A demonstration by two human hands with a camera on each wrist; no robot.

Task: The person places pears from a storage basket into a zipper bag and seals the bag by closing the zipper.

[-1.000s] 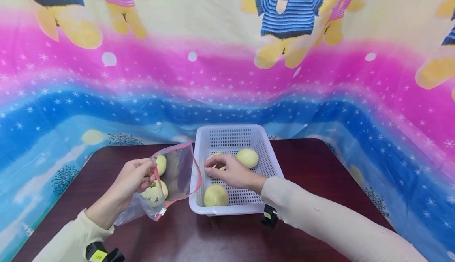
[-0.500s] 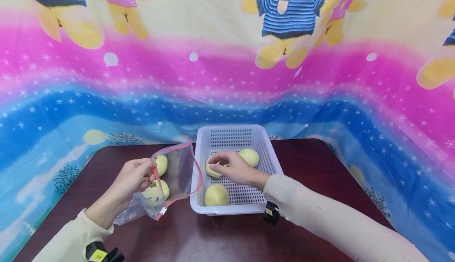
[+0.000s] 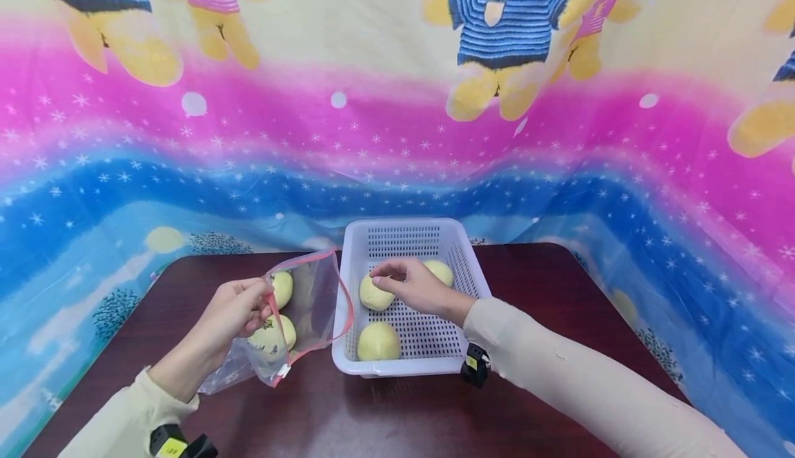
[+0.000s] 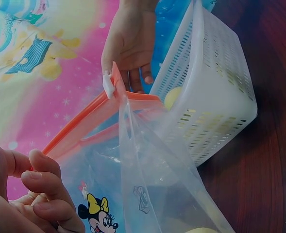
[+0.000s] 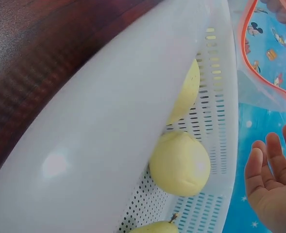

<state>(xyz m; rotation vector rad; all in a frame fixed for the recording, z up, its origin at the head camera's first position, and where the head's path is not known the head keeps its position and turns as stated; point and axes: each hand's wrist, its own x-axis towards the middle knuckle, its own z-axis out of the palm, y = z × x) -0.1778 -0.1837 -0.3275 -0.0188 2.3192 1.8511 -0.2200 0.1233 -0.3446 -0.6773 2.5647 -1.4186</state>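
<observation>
My left hand (image 3: 232, 310) pinches the red rim of a clear zip bag (image 3: 313, 306) with cartoon prints, keeping its mouth spread toward the basket. Several yellow-green pears lie inside the bag, one of them a pear (image 3: 283, 288) near its back. Over the white plastic basket (image 3: 413, 368), my right hand (image 3: 417, 285) hovers with loosely bent fingers and nothing between them. Beneath its fingertips sits a pear (image 3: 375, 295); another pear (image 3: 379, 342) is at the basket's front left. The hand partly covers a third pear (image 3: 441, 272). In the right wrist view the right hand's fingers (image 5: 278, 160) are spread loosely.
The basket stands on a dark red-brown table (image 3: 528, 285), right beside the bag. A white slider (image 3: 283, 371) sits on the bag's red zip. Behind the table hangs a colourful cloth (image 3: 397, 147) with printed bears. Black cameras are strapped on both wrists.
My right hand has drawn slightly right and up, uncovering the pear at the basket's left side and covering more of the rear right pear. My left hand and the bag have stayed put.
</observation>
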